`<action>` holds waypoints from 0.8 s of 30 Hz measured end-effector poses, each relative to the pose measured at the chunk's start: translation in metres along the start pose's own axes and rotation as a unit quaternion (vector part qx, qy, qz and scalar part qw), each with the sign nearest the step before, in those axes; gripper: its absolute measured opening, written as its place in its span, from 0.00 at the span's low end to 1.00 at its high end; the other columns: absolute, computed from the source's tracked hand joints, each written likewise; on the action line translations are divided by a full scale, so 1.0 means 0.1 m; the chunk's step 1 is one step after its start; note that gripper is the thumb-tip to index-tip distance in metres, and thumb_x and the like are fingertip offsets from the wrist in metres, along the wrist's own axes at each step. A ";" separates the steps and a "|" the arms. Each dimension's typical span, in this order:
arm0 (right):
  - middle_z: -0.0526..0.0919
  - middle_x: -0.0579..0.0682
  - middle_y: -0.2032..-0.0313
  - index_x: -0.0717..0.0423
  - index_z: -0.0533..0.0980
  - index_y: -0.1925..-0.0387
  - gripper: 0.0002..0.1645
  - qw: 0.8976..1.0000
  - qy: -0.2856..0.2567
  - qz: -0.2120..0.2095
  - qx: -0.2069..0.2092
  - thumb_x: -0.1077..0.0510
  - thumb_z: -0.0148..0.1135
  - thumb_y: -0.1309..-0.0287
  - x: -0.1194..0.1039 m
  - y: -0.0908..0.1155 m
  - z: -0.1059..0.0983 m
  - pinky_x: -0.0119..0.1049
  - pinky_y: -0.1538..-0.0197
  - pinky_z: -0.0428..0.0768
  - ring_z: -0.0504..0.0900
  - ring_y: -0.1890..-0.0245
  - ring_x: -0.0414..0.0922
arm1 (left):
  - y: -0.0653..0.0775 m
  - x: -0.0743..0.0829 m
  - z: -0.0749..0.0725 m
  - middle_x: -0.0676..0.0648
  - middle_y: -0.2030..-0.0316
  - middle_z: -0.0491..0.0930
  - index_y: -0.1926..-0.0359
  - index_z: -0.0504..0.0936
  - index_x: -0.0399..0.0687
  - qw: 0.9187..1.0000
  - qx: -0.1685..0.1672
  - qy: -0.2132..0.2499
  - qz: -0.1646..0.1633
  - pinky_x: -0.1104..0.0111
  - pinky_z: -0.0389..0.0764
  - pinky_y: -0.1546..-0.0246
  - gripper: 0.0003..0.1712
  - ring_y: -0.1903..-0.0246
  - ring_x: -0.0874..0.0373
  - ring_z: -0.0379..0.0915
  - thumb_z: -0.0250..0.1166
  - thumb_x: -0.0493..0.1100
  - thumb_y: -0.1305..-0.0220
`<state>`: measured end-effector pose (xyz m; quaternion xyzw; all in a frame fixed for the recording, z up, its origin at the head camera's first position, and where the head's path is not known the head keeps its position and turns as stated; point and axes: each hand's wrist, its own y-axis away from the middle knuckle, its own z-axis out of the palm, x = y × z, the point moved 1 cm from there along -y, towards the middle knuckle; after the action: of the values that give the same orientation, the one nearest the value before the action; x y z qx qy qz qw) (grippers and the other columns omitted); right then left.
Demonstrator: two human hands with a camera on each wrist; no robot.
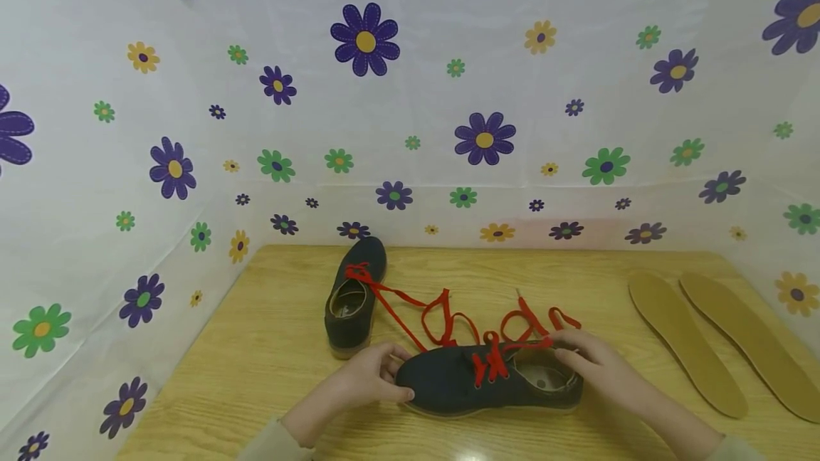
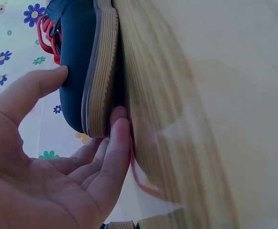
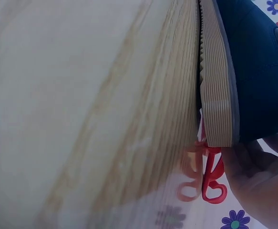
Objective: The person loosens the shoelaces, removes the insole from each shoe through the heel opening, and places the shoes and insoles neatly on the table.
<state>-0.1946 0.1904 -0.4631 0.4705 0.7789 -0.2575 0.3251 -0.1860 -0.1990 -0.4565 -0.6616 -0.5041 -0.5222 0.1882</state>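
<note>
A dark navy shoe (image 1: 442, 379) with red laces lies sideways in front of me, toe to the left. My left hand (image 1: 365, 375) grips its toe; in the left wrist view the thumb presses the upper and fingertips reach under the ribbed sole (image 2: 103, 71). At the heel, my right hand (image 1: 598, 365) holds the back of the shoe, thumb near the collar. From the right wrist view, its fingers are partly hidden behind the heel (image 3: 258, 81). Loose red laces (image 1: 442, 315) trail over the table behind this shoe.
A second navy shoe (image 1: 349, 329) stands behind to the left, toe away, its red lace stretching toward the first. Two tan insoles (image 1: 688, 347) lie side by side on the right of the wooden table (image 1: 256, 347). A flowered white sheet (image 1: 423, 98) encloses the back and sides.
</note>
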 end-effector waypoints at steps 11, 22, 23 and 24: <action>0.88 0.59 0.54 0.67 0.84 0.49 0.12 0.997 0.022 -0.073 -0.005 0.66 0.64 0.30 0.03 -0.02 -0.02 0.30 0.58 0.85 0.80 0.58 0.26 | 0.02 0.06 -0.01 0.40 0.57 0.86 0.40 0.80 0.31 0.999 0.044 0.005 0.004 0.64 0.89 0.58 0.30 0.60 0.52 0.88 0.77 0.31 0.44; 0.89 0.53 0.61 0.68 0.87 0.55 0.10 0.999 0.000 -0.035 0.004 0.67 0.67 0.38 -0.04 0.02 -0.03 0.28 0.64 0.85 0.80 0.66 0.25 | -0.05 0.21 -0.13 0.33 0.46 0.80 0.33 0.77 0.32 0.994 0.078 0.076 0.002 0.57 0.92 0.60 0.33 0.53 0.49 0.88 0.74 0.31 0.40; 0.89 0.54 0.61 0.68 0.87 0.55 0.11 1.000 0.000 -0.022 0.010 0.67 0.67 0.38 -0.06 0.03 -0.02 0.28 0.64 0.85 0.80 0.66 0.26 | -0.06 0.23 -0.15 0.32 0.44 0.79 0.33 0.76 0.33 0.993 0.083 0.080 0.003 0.57 0.92 0.58 0.33 0.52 0.50 0.87 0.74 0.31 0.39; 0.89 0.56 0.59 0.69 0.87 0.55 0.12 1.000 0.001 -0.008 0.019 0.66 0.68 0.39 -0.08 0.04 -0.01 0.28 0.64 0.85 0.81 0.66 0.27 | -0.08 0.25 -0.16 0.32 0.43 0.78 0.33 0.76 0.33 0.992 0.091 0.082 0.006 0.57 0.92 0.57 0.33 0.52 0.49 0.87 0.74 0.32 0.39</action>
<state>-0.1889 0.1880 -0.4569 0.4704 0.7778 -0.2749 0.3132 -0.2020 -0.1966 -0.4308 -0.5997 -0.5285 -0.5254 0.2917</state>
